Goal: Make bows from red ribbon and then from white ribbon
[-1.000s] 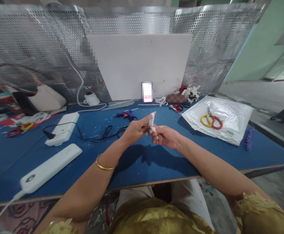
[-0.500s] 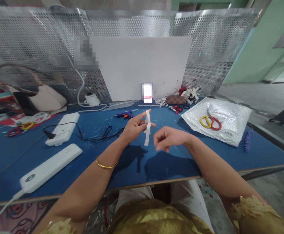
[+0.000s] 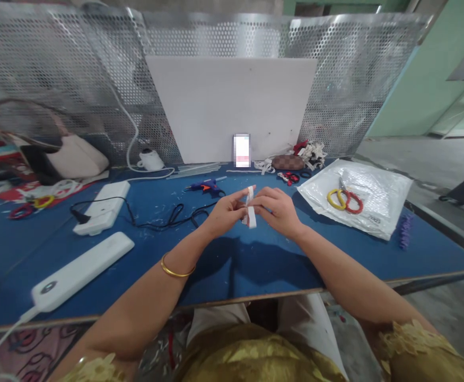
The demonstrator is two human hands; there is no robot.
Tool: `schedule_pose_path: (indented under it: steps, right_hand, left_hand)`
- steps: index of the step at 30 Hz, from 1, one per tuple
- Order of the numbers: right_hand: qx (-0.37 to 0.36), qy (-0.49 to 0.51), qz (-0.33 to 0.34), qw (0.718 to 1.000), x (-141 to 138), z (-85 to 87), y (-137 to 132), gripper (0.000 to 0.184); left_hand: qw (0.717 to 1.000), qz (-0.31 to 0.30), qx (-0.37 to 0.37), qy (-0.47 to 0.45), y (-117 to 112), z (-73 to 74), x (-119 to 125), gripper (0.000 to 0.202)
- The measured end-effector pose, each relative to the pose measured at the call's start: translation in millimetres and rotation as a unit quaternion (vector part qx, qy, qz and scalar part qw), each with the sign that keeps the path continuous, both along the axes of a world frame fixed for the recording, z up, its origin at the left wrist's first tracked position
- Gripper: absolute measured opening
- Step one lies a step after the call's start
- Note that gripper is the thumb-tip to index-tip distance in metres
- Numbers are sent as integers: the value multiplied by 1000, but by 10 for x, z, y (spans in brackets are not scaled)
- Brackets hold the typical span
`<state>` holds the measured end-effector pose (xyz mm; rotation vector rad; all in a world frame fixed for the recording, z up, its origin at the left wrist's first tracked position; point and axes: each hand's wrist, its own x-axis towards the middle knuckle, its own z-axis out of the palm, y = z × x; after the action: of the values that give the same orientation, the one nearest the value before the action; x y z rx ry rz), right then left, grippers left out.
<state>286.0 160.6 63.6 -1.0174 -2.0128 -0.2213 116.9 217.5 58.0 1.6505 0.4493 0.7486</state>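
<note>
Over the middle of the blue table, a narrow white ribbon (image 3: pixel 252 218) runs around the fingers of my left hand (image 3: pixel 227 213). That hand is closed on the ribbon, its index finger reaching forward. From the other side my right hand (image 3: pixel 278 211) meets it, fingertips pinched at the ribbon between the two hands. Part of the ribbon is hidden behind the fingers. Beyond the hands lies a blue glue gun (image 3: pixel 207 187) with an orange trigger.
Left are a white power strip (image 3: pixel 106 207), a long white device (image 3: pixel 82 270) and a black cable (image 3: pixel 172 215). Right, red-and-yellow-handled scissors (image 3: pixel 345 200) lie on a silvery padded envelope (image 3: pixel 369 191). A lit phone (image 3: pixel 242 151) leans on a white board (image 3: pixel 235 106). A handbag (image 3: pixel 72 159) sits far left.
My right hand has moved in to the ribbon and pinches at it. The ribbon's hanging tail, long and loose before, now shows shorter between my hands.
</note>
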Motion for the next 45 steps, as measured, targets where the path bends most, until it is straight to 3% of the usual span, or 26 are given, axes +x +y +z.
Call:
schedule_pose_path:
  steps: [4,11,14,16,18,22,24,27,33,38,41,45]
  right_hand:
    - [-24,76,-32,996,-37,-28,17,14]
    - [-38,93,-90,991,-106,-102,16,10]
    - [-67,185,-122,973,-133,-112,25,21]
    - [-129,276,-113,946,-148,-124,44,37]
    - [-235,354,-78,902,-161,-145,68,44]
    - [-423,436,33,794,-169,-193,105,15]
    - [-460,452,82,760,-166,-205,110,4]
    - [-475,487,121,723,-164,-202,108,6]
    - [-517,525,147,660,-124,-157,119,6]
    - [-583,488,252,598,-16,-139,135,17]
    - [-597,458,296,588,11,-145,133,20]
    - [-590,454,286,603,-13,-141,128,18]
  left_hand:
    - [999,11,39,6,-26,-16,12,64]
    - [998,-17,63,15,-65,-121,26,59]
    - [998,1,55,8,-77,-165,39,56]
    - [998,16,56,22,-86,-168,54,56]
    - [997,19,66,47,-92,-158,70,56]
    - [997,-8,44,66,-104,-143,87,59]
    - [998,-34,17,54,-112,-142,87,62]
    - [998,-49,-6,41,-128,-130,83,64]
    - [997,-59,-51,26,-141,-67,72,67]
    - [993,-84,-88,0,-148,-35,60,69]
    - [991,-84,-104,2,-167,-20,53,68]
    - [992,-84,-97,15,-171,-10,51,64]
